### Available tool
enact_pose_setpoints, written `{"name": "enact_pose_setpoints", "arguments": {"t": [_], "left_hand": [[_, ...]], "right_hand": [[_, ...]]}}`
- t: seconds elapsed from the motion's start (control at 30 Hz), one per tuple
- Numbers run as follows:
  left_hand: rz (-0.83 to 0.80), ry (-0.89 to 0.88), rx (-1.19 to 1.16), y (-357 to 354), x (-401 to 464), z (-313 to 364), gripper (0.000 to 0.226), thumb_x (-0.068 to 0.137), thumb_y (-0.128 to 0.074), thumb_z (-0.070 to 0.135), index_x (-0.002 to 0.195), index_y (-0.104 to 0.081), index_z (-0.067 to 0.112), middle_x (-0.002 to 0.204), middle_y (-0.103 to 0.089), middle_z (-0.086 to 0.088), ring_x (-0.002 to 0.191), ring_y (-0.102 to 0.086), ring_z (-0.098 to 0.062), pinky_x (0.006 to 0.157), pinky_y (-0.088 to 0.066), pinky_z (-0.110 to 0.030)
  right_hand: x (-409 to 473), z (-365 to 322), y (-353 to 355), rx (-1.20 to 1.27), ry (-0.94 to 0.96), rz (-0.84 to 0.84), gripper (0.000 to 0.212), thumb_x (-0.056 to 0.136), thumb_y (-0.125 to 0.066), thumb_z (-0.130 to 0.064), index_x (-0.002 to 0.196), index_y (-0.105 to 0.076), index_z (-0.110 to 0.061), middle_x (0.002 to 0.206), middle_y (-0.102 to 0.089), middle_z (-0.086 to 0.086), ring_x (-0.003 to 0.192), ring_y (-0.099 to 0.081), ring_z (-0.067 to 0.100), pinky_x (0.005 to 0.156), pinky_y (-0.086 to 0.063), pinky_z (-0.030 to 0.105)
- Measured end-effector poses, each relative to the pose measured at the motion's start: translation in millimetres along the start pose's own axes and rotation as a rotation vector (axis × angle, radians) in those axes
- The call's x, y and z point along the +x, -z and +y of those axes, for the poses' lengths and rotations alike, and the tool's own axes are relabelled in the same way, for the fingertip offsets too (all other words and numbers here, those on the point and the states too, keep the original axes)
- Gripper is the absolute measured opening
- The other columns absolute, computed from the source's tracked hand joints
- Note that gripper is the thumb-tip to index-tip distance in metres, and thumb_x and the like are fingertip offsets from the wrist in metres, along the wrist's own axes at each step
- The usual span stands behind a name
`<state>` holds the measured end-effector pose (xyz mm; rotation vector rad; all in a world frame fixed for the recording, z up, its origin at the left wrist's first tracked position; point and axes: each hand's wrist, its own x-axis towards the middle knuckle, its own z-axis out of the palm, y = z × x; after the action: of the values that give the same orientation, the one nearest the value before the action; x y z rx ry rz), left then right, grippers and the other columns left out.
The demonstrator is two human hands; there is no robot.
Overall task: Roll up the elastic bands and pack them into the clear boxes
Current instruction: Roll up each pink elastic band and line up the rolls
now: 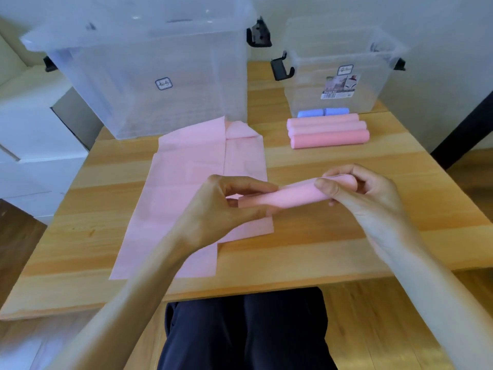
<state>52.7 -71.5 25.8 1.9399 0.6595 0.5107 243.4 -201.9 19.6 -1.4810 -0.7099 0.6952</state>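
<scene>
Two hands hold a pink roll (290,194) just above the desk (333,236), near its front edge. Left hand (218,206): thumb and fingers curled round the roll's left end, where the end of the band shows. Right hand (365,193): thumb on the near side and fingers over the top, curled round the right end. The roll lies almost level, its right end slightly higher. Dark trousers (245,332) of the seated person show below the desk edge.

Beneath and behind the left hand, flat pink bands (186,182) lie spread and overlapping on the desk, reaching from the front edge back to the large box; one far corner is folded over.

Farther back on the right, three finished pink rolls (328,130) lie side by side, touching, with their long sides facing the person. Just behind them lie two short blue rolls (322,112), end to end, against the front wall of the small clear box (344,68), which stands open, with black clips at its sides. At far left stands the large clear box (149,65) with its lid on. Whether either box holds anything cannot be told.
</scene>
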Motion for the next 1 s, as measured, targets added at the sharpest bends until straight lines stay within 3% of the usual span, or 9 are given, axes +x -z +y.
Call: {"name": "enact_pose_setpoints", "arguments": {"t": [0.23, 0.33, 0.4, 0.5, 0.57, 0.67, 0.83, 0.93, 1.0], "left_hand": [[-0.024, -0.034, 0.043, -19.6, 59.7, -0.1, 0.026, 0.079, -0.081, 0.026, 0.105, -0.077, 0.024, 0.099, -0.074, 0.019, 0.093, -0.066, 0.004, 0.080, -0.046, -0.008], [-0.073, -0.026, 0.059, -28.2, 83.3, -3.2, 0.030, 0.077, -0.084, 0.021, 0.106, -0.076, 0.026, 0.101, -0.073, 0.016, 0.096, -0.065, -0.001, 0.082, -0.051, -0.015], [-0.105, -0.033, 0.077, -33.0, 97.4, -6.6, 0.035, 0.076, -0.084, 0.013, 0.106, -0.075, 0.028, 0.102, -0.073, 0.014, 0.096, -0.066, -0.005, 0.082, -0.053, -0.021], [-0.104, -0.054, 0.137, -40.6, 114.5, -11.0, 0.036, 0.079, -0.081, 0.012, 0.109, -0.074, 0.030, 0.104, -0.072, 0.015, 0.092, -0.064, -0.002, 0.076, -0.048, -0.011], [-0.060, -0.090, 0.241, -46.7, 123.3, -12.7, 0.036, 0.081, -0.078, 0.014, 0.113, -0.072, 0.031, 0.106, -0.070, 0.019, 0.096, -0.061, 0.006, 0.080, -0.046, -0.007], [0.017, -0.126, 0.324, -55.4, 134.2, -15.7, 0.036, 0.082, -0.075, 0.013, 0.115, -0.068, 0.026, 0.108, -0.069, 0.017, 0.103, -0.061, 0.005, 0.086, -0.045, -0.005], [0.068, -0.157, 0.469, -64.1, 145.7, -25.4, 0.033, 0.085, -0.072, 0.020, 0.115, -0.064, 0.029, 0.115, -0.069, 0.009, 0.112, -0.060, -0.013, 0.093, -0.050, -0.040], [0.109, -0.203, 0.490, -67.4, 146.7, -29.7, 0.032, 0.085, -0.073, 0.023, 0.115, -0.065, 0.030, 0.117, -0.065, 0.010, 0.111, -0.060, -0.015, 0.088, -0.052, -0.043], [0.140, -0.239, 0.507, -69.2, 145.3, -29.8, 0.031, 0.085, -0.073, 0.023, 0.115, -0.067, 0.029, 0.117, -0.060, 0.011, 0.108, -0.059, -0.015, 0.081, -0.053, -0.043]], "right_hand": [[35.9, 2.6, 55.0, -0.079, -0.060, -0.092, 0.034, 0.064, -0.081, -0.027, 0.096, -0.075, -0.018, 0.082, -0.073, 0.001, 0.072, -0.066, 0.009, 0.072, -0.052, 0.012], [53.6, 7.3, 71.0, -0.128, -0.076, -0.062, 0.032, 0.068, -0.079, -0.029, 0.098, -0.075, -0.019, 0.085, -0.073, 0.001, 0.074, -0.064, 0.007, 0.075, -0.050, 0.012], [65.2, 12.6, 78.0, -0.172, -0.092, -0.030, 0.032, 0.070, -0.079, -0.034, 0.099, -0.075, -0.022, 0.087, -0.072, -0.008, 0.075, -0.062, 0.001, 0.078, -0.047, 0.014], [82.3, 20.8, 84.1, -0.203, -0.107, 0.020, 0.022, 0.078, -0.079, -0.029, 0.097, -0.075, -0.021, 0.091, -0.073, -0.012, 0.079, -0.063, -0.005, 0.075, -0.043, 0.011], [93.5, 24.1, 85.4, -0.220, -0.093, 0.058, 0.016, 0.080, -0.079, -0.025, 0.094, -0.074, -0.020, 0.090, -0.073, -0.010, 0.079, -0.063, -0.005, 0.068, -0.042, 0.003], [108.7, 26.7, 85.3, -0.272, -0.077, 0.095, 0.017, 0.080, -0.080, -0.026, 0.095, -0.074, -0.020, 0.092, -0.073, -0.008, 0.078, -0.063, -0.006, 0.064, -0.040, 0.000], [124.0, 29.8, 83.3, -0.321, -0.049, 0.125, 0.011, 0.082, -0.079, -0.024, 0.090, -0.073, -0.021, 0.089, -0.071, -0.008, 0.074, -0.060, -0.005, 0.062, -0.038, -0.001], [127.7, 30.5, 84.3, -0.366, -0.040, 0.138, 0.013, 0.082, -0.079, -0.025, 0.091, -0.073, -0.018, 0.081, -0.066, -0.011, 0.063, -0.055, -0.011, 0.059, -0.037, 0.000], [128.4, 31.1, 84.4, -0.398, -0.041, 0.150, 0.018, 0.082, -0.079, -0.027, 0.094, -0.074, -0.016, 0.083, -0.066, -0.010, 0.069, -0.057, -0.007, 0.064, -0.040, 0.005]]}}
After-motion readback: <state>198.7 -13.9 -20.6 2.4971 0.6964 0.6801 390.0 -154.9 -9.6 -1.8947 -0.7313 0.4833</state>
